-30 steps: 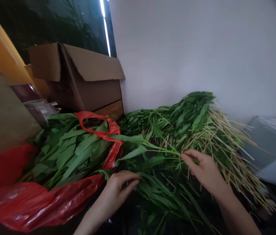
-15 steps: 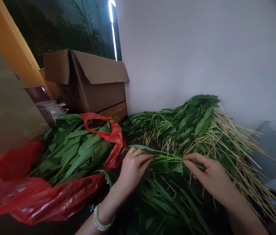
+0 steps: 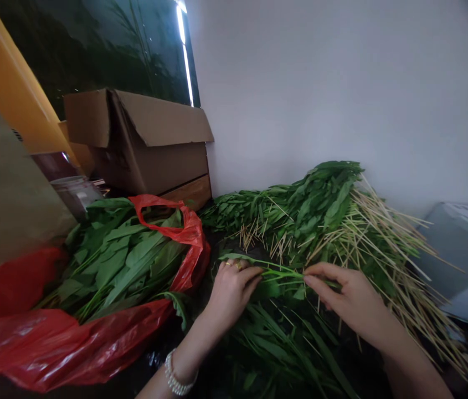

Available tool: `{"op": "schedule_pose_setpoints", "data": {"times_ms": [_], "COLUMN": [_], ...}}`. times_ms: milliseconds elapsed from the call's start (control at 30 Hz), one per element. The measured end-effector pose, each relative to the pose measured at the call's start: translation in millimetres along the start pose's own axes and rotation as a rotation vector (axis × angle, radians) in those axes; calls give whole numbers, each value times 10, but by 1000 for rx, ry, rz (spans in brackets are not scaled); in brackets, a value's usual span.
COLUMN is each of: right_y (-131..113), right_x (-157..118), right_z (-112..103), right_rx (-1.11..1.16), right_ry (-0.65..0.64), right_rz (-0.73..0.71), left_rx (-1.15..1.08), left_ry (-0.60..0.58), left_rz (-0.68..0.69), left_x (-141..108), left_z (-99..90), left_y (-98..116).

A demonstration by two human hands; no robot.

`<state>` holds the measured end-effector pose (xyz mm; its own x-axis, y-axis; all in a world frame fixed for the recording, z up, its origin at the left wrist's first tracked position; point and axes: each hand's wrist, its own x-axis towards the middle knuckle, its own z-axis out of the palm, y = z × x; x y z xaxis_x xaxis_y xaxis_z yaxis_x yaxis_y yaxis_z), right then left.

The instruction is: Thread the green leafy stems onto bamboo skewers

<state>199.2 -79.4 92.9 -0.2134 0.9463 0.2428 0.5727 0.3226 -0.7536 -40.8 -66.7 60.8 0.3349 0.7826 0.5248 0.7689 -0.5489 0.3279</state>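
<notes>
A single green stem [image 3: 283, 272] lies stretched between the two hands, its long axis running left to right across the scene, nearly level, just above the loose heap of leafy greens [image 3: 283, 343] on the near part of the bench. The left hand [image 3: 231, 288] is closed in a pinch on the stem's left, leafy end, where a narrow leaf trails further left past the knuckles. The right hand [image 3: 348, 296] pinches the other end between thumb and fingertips, the remaining fingers loosely curled. Both hands touch the stem, so neither is nearer; the stem spans the gap between them. Far and to the right of them rests a pile of pale stripped stalks [image 3: 387, 260] mixed with greens, and to the left a red plastic bag [image 3: 92, 332] holds broader leaves.
</notes>
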Motion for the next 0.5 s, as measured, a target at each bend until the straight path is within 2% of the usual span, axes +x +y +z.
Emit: {"op": "schedule_pose_setpoints", "data": {"times_ms": [200, 400, 500], "right_y": [34, 120, 122], "right_x": [11, 40, 47], "right_z": [-13, 5, 8], "right_rx": [-16, 107, 131], "right_ry": [-7, 90, 65], "right_rz": [31, 105, 107], "left_rx": [-12, -461, -574], "left_ry": [-81, -337, -424], "left_rz": [-26, -85, -155], "left_x": [21, 57, 65], "left_z": [-42, -136, -176], "left_y": [43, -2, -13]}}
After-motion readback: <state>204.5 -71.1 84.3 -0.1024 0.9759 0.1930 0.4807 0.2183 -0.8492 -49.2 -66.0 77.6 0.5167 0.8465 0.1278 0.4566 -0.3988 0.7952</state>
